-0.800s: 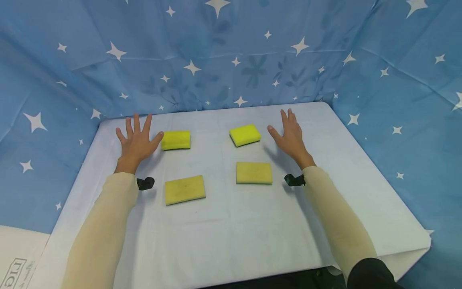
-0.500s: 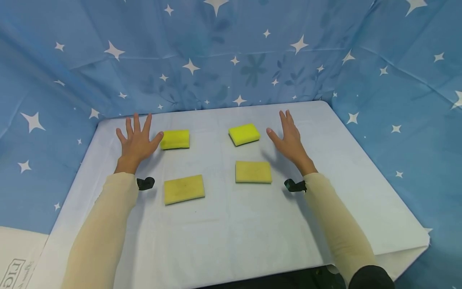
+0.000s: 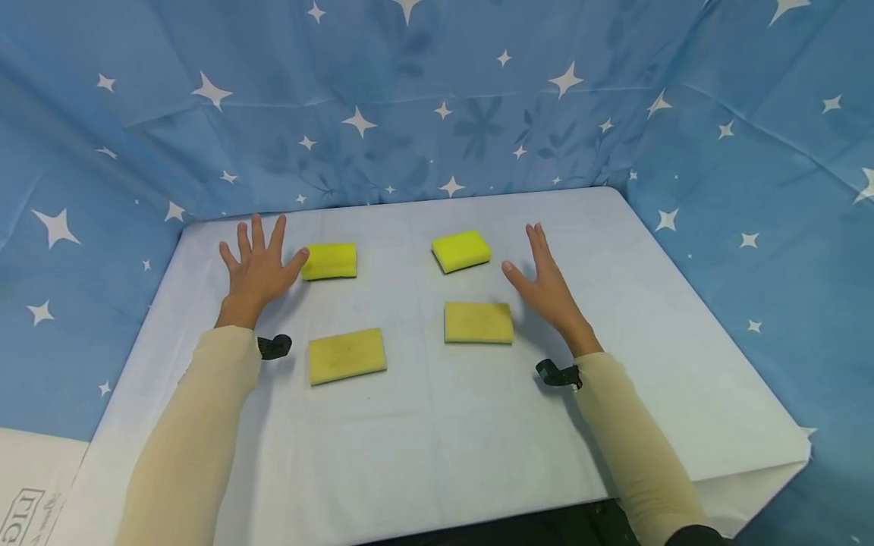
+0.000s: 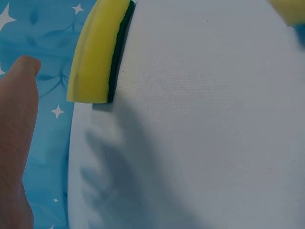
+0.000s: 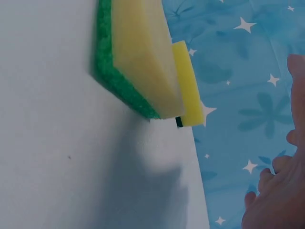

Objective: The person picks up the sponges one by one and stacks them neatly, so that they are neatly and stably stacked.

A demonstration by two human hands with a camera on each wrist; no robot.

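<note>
Left hand (image 3: 254,280): I see it released, with the fingers spread, above the counter (image 3: 410,455); in my left wrist view the thumb is apart from the far left sponge (image 3: 331,262)
Right hand (image 3: 549,292): also released, fingers straight, to the right of the far right sponge (image 3: 460,250) and the near right sponge (image 3: 478,323)
Sponges: I count four, including the near left sponge (image 3: 347,356), all lying flat on the counter, yellow side up

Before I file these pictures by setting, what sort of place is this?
Probably a makeshift filming corner: a blue star-patterned curtain hangs behind and beside a white table, and small black wrist gadgets are in view. I can't tell what building.
</note>
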